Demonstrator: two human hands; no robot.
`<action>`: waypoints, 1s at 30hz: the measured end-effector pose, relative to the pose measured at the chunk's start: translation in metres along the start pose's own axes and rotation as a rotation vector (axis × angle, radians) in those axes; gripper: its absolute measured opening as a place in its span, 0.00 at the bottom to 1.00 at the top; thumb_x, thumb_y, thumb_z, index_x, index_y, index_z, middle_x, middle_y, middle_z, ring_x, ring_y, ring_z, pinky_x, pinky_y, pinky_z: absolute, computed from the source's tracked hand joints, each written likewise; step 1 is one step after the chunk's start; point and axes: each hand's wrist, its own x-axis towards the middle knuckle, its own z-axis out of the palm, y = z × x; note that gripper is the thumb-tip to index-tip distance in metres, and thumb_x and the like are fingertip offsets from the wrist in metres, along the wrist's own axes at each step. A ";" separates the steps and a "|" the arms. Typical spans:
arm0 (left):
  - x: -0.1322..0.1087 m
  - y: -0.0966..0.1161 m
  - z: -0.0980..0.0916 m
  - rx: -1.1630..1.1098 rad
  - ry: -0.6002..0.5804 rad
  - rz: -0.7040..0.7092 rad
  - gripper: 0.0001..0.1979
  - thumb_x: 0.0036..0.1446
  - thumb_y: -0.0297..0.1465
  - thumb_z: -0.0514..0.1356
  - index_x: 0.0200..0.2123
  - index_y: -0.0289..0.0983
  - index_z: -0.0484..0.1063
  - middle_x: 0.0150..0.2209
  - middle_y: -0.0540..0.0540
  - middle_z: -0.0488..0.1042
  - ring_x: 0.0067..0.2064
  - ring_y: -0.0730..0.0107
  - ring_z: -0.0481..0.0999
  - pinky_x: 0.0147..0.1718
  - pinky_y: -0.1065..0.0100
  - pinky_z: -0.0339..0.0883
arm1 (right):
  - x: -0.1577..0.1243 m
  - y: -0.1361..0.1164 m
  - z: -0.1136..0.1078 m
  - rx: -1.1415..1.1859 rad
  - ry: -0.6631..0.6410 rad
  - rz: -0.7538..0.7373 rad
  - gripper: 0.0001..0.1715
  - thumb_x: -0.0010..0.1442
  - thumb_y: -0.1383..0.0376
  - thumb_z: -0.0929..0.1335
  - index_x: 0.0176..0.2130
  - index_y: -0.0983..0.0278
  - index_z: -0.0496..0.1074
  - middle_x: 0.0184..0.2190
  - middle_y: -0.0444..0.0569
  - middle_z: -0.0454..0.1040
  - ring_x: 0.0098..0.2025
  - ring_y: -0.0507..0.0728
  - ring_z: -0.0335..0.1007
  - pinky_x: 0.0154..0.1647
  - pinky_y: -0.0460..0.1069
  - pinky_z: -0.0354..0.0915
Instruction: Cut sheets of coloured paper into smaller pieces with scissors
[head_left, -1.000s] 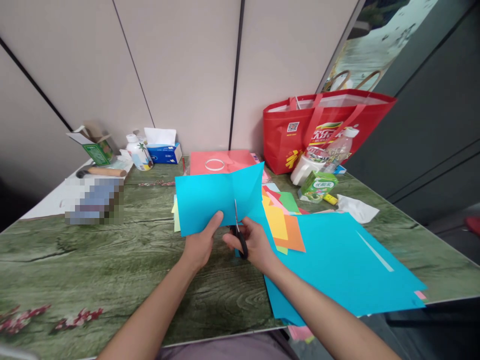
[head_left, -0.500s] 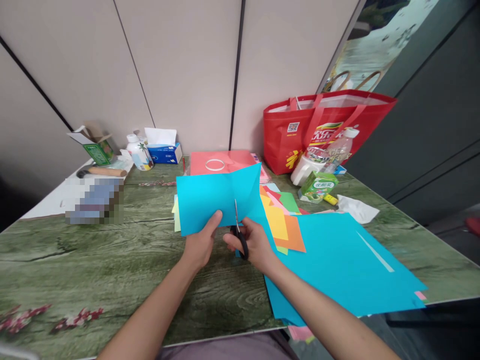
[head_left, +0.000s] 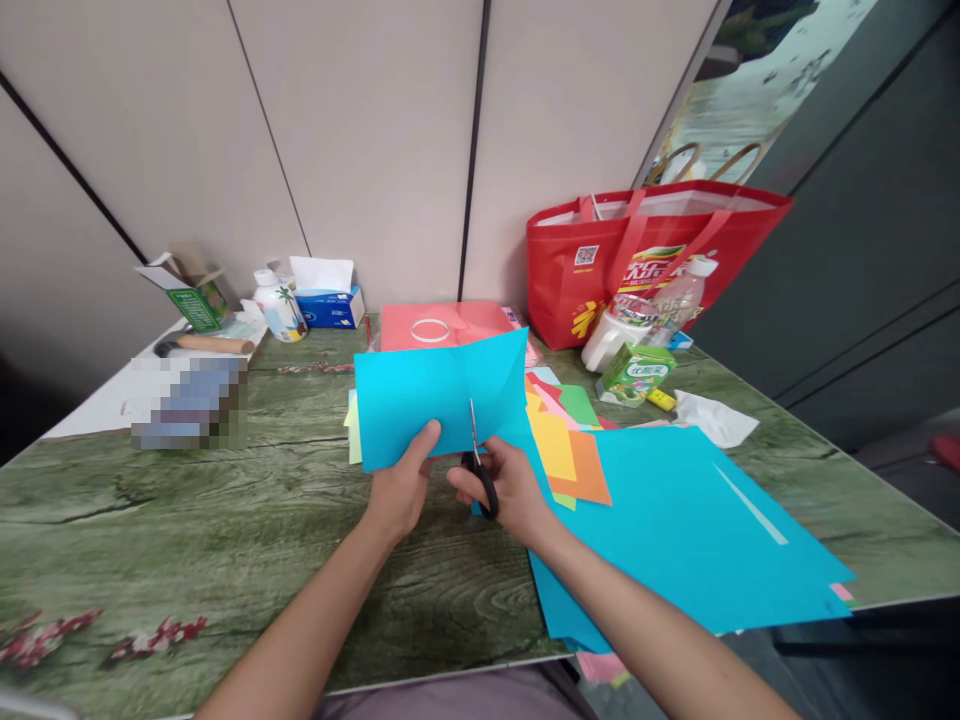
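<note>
My left hand (head_left: 401,485) pinches the lower edge of a blue paper sheet (head_left: 420,395) and holds it up over the green table (head_left: 187,520). My right hand (head_left: 506,485) grips black-handled scissors (head_left: 478,460). Their blades point up into the sheet along a crease near its middle. To the right, a large blue sheet (head_left: 675,530) lies flat on the table, with orange, yellow and green paper pieces (head_left: 562,440) on its left part.
At the back stand a red shopping bag (head_left: 637,250), a white jar (head_left: 611,335), a green carton (head_left: 636,372), a pink folder with a tape ring (head_left: 430,328), a tissue box (head_left: 326,300), a small bottle (head_left: 276,305) and an open green box (head_left: 187,290).
The held sheet has shifted very slightly to the right. Both hands and the scissors have stayed almost in place.
</note>
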 end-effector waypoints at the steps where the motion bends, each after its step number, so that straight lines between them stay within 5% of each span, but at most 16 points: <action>1: 0.000 0.000 0.000 -0.004 -0.004 0.001 0.30 0.44 0.32 0.65 0.53 0.39 0.64 0.48 0.42 0.73 0.51 0.52 0.69 0.48 0.53 0.64 | 0.000 -0.001 0.000 -0.005 0.003 0.005 0.25 0.38 0.52 0.74 0.24 0.62 0.58 0.14 0.39 0.65 0.17 0.51 0.61 0.18 0.45 0.56; 10: 0.000 0.000 0.001 -0.021 0.011 -0.011 0.30 0.43 0.32 0.65 0.52 0.38 0.64 0.46 0.42 0.74 0.51 0.50 0.69 0.48 0.51 0.64 | 0.000 0.000 0.000 0.035 -0.011 0.023 0.23 0.39 0.54 0.74 0.25 0.62 0.59 0.13 0.38 0.64 0.17 0.50 0.60 0.18 0.45 0.56; 17: 0.012 0.011 -0.004 -0.109 0.041 0.178 0.24 0.46 0.30 0.63 0.49 0.41 0.67 0.46 0.46 0.75 0.49 0.54 0.71 0.45 0.54 0.67 | 0.000 0.000 0.001 0.068 -0.230 -0.024 0.22 0.42 0.58 0.73 0.34 0.63 0.65 0.23 0.40 0.67 0.24 0.50 0.63 0.26 0.46 0.59; 24: 0.025 0.028 -0.015 -0.107 -0.025 0.128 0.10 0.47 0.30 0.59 0.34 0.32 0.73 0.30 0.43 0.79 0.41 0.54 0.76 0.48 0.51 0.64 | 0.011 0.003 -0.004 0.232 0.145 -0.057 0.19 0.46 0.55 0.72 0.30 0.62 0.61 0.29 0.45 0.74 0.34 0.55 0.71 0.39 0.52 0.65; 30: 0.027 0.028 -0.019 -0.081 -0.063 0.112 0.05 0.46 0.29 0.58 0.27 0.34 0.73 0.24 0.46 0.77 0.38 0.57 0.77 0.40 0.58 0.68 | 0.014 -0.002 -0.010 0.520 0.215 0.093 0.21 0.48 0.51 0.70 0.33 0.63 0.63 0.31 0.49 0.77 0.31 0.55 0.74 0.38 0.53 0.68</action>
